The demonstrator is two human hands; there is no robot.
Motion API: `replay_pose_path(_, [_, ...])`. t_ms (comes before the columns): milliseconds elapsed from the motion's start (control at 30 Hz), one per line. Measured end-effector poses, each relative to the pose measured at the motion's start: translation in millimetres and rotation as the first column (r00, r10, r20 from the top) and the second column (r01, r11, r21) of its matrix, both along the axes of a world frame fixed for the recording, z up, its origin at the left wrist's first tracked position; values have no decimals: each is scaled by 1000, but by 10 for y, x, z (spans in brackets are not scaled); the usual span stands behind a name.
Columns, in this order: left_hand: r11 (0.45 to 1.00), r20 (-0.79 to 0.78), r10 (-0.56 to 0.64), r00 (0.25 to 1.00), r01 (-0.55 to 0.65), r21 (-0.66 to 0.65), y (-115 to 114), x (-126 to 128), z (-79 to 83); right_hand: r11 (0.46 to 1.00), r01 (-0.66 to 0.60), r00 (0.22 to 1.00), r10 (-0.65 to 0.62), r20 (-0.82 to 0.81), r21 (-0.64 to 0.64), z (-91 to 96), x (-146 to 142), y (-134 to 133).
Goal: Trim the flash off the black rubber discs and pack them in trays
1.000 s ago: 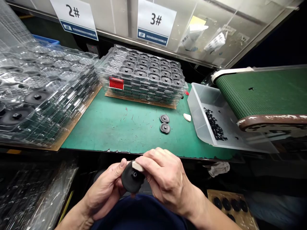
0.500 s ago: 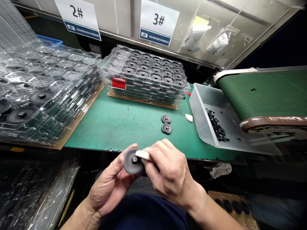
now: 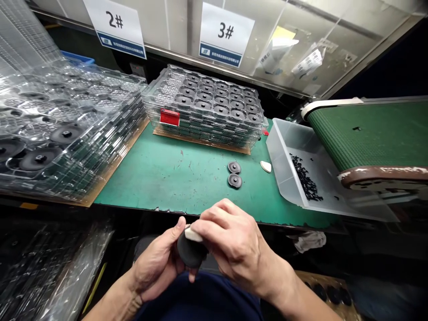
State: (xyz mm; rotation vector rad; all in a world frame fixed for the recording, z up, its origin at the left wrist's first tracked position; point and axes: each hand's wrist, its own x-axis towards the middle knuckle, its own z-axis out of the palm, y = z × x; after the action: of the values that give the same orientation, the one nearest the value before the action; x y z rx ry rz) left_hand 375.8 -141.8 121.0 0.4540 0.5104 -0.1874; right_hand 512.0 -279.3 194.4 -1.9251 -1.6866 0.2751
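Observation:
A black round disc [image 3: 190,253] sits in my lap area below the table edge, gripped by my left hand [image 3: 158,267] with the thumb on its rim. My right hand [image 3: 230,245] is closed on a small white scraper-like piece [image 3: 193,234] pressed against the disc's upper edge. Two more black discs [image 3: 234,174] lie on the green table mat [image 3: 167,178], with another white piece [image 3: 266,166] beside them.
A stack of clear trays holding black discs [image 3: 210,107] stands at the back under sign 3#. A taller tray stack [image 3: 56,129] fills the left. A clear bin with black scraps [image 3: 301,174] and a green conveyor [image 3: 374,129] are at the right.
The disc has turned in my hands: its hub face showed before, its plain side faces up now. Both hands stayed close to my lap.

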Motion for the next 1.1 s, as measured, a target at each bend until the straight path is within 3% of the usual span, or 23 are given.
replay_pose_path(67, [997,13,-50,999,50,-54,-24,-10,-24,991,-132,991,132,35,7,34,21,35])
replay_pose_path(133, [997,42,-16,999,19,-79,-20,-18,-24,990,-142,987,140,84,19,38,14,57])
replay_pose_path(200, [991,79,124,989,-120,-59,14,-16,-7,999,37,993,-41,115,36,13,-23,58])
replay_pose_path(267, [963,121,263,957,-269,34,60,-5,11,968,251,967,-251,49,9,-23,-89,46])
replay_pose_path(367, [898,188,322,928,-362,251,100,19,12,934,346,918,-356,-175,-89,-39,-212,48])
replay_pose_path(467, [812,292,310,905,-412,413,83,21,10,931,364,896,-350,-274,-1,11,-307,99])
replay_pose_path(567, [746,382,307,872,-470,473,67,-14,63,945,304,938,-275,-213,121,81,-340,140])
replay_pose_path(700, [689,411,329,850,-514,511,91,-96,155,964,242,964,-225,-142,113,123,-339,114])
replay_pose_path(1100, [641,375,370,850,-526,559,137,-176,121,964,266,962,-264,-76,16,39,-302,85])
